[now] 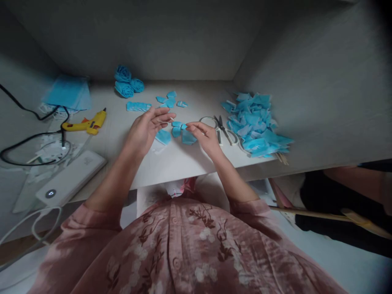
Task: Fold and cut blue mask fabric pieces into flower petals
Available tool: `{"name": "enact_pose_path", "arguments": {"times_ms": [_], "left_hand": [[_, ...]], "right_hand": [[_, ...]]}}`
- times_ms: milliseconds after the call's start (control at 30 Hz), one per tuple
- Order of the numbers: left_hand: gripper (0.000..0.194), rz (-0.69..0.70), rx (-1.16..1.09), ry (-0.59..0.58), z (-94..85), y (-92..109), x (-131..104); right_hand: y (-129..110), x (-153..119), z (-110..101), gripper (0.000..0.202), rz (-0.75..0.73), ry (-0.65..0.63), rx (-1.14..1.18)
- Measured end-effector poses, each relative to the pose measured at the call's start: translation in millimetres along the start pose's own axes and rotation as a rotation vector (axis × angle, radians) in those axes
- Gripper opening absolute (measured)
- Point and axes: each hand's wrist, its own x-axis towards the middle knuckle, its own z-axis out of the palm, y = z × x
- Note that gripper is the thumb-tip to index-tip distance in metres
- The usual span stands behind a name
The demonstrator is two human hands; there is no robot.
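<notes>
My left hand (143, 130) is over the middle of the table, fingers bent together around a thin white cord (167, 121). Close by on the right, my right hand (206, 138) pinches a small blue fabric piece (183, 126) between thumb and fingertips. Beneath the hands lie cut blue pieces, among them one at the left (163, 137) and one at the right (189, 138). Farther back are more blue cut pieces (170, 100) and a folded blue strip (137, 106). Scissors with pale handles (225, 130) rest just beyond my right hand.
Three blue rosettes (125, 81) stand at the back left. Blue mask sheets (67, 93), a yellow glue gun (92, 123) with a black cable and a white power bank (72, 178) occupy the left. A heap of blue fabric flowers on sticks (254, 122) lies by the right wall (321, 94).
</notes>
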Motion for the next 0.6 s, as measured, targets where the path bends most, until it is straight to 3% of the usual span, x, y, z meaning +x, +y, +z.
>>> {"name": "enact_pose_path", "arguments": {"times_ms": [267,600], "left_hand": [[0.052,0.059,0.035,-0.042,11.0,-12.1,-16.7],[0.047,0.103,0.051,-0.071,10.8,-19.4,-18.5]], "right_hand": [[-21.4,-3.1,24.3,0.034,0.092,-0.005,0.219],[-26.8,-0.3,32.6,0.032,0.107,0.011,0.241]]}}
